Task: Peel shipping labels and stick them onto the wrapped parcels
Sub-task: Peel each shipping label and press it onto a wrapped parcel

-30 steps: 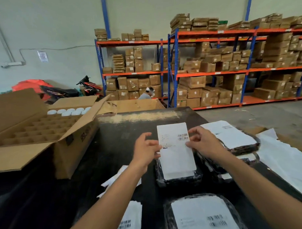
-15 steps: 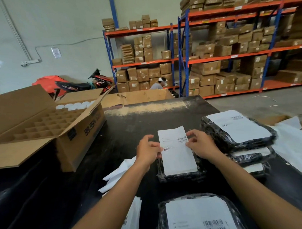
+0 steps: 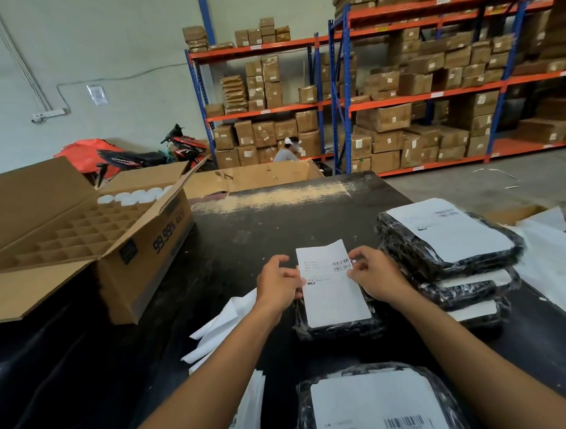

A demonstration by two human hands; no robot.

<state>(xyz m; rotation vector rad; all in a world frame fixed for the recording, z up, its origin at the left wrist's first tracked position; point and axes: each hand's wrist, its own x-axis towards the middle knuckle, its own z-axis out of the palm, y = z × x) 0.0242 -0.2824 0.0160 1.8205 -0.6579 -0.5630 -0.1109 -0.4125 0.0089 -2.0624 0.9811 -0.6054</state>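
A white shipping label [image 3: 332, 289] with a barcode lies over a black wrapped parcel [image 3: 340, 329] on the dark table [image 3: 244, 235]. The label's near part sits on the parcel and its far end lifts off. My left hand [image 3: 277, 283] pinches the label's left edge. My right hand [image 3: 375, 273] pinches its right edge beside the barcode. Another labelled parcel [image 3: 378, 403] lies nearest me. A stack of labelled parcels [image 3: 449, 240] stands to the right.
An open cardboard box [image 3: 83, 234] with a divider grid fills the table's left side. White backing sheets [image 3: 221, 325] lie left of my arm, more white paper [image 3: 552, 259] at the far right. Shelving racks [image 3: 431, 90] with cartons, a motorbike [image 3: 151, 156] and a person [image 3: 287, 150] stand behind.
The label has come down from held upright toward the parcel, its near part now lying on it. Both hands keep hold of its edges. The camera has tilted down and leftward.
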